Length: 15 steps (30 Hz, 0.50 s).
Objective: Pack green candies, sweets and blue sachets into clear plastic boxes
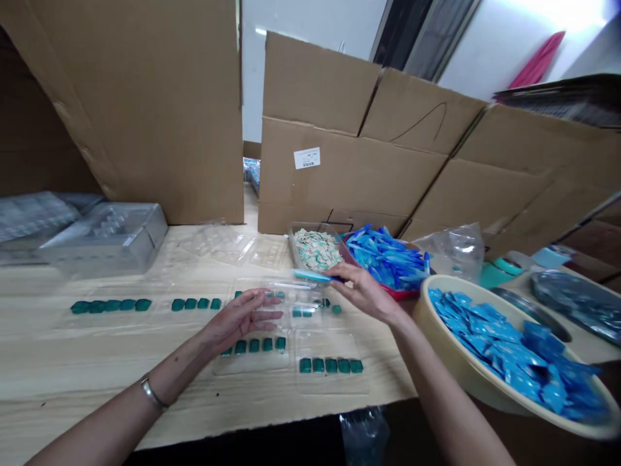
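My right hand (363, 291) pinches a slim blue pen-shaped tool (311, 276), its light-blue end pointing left above the trays. Across from it, my left hand (242, 320) is open, thumb and fingers apart, beside a clear plastic tray (291, 285); whether it touches the tray I cannot tell. Small dark-green blocks (331, 366) sit in rows in several clear trays on the table. One round green piece (337, 310) lies just below my right hand. A clear box of small pale pieces (317, 249) stands behind the blue tool.
A red basin (402, 294) heaped with blue pen-shaped tools (388, 255) stands behind my right hand. At right is a cream tub (429, 304) of blue packets (504, 349). Stacked clear trays (107, 239) sit at far left. Cardboard walls (339, 155) close off the table's back.
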{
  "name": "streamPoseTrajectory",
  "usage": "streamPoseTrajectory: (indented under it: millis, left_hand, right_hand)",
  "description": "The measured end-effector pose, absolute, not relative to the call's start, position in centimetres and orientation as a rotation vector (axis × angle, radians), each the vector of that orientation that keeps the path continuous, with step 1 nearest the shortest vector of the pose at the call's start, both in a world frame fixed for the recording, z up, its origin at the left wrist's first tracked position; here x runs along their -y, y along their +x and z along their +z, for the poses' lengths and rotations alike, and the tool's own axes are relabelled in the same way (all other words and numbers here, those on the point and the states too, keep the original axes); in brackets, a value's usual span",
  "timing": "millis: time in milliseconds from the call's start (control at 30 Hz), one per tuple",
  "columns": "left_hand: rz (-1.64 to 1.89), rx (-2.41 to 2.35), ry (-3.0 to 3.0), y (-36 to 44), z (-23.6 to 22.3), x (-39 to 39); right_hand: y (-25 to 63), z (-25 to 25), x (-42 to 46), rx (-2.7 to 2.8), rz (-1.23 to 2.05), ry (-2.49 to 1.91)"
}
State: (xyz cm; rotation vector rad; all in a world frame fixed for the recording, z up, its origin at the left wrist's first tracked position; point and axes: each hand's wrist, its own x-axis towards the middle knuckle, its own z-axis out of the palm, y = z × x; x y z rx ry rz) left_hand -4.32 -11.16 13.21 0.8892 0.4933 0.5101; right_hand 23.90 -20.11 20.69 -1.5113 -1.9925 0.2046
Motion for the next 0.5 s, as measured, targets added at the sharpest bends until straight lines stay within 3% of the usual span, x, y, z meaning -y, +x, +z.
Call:
streamPoseTrajectory:
  millis: [300,500]
  left_hand:
    - [0.473,-0.573,0.859,-4.3,13.4,11.8]
    - [0.409,-0.662,0.78,-4.1,13.5,11.5]
  right_hand:
    - [19.4,19.4,21.2,2.076,-0.292,-1.672]
    - [30.5,21.8,28.4,1.234,-0.469,-2.635]
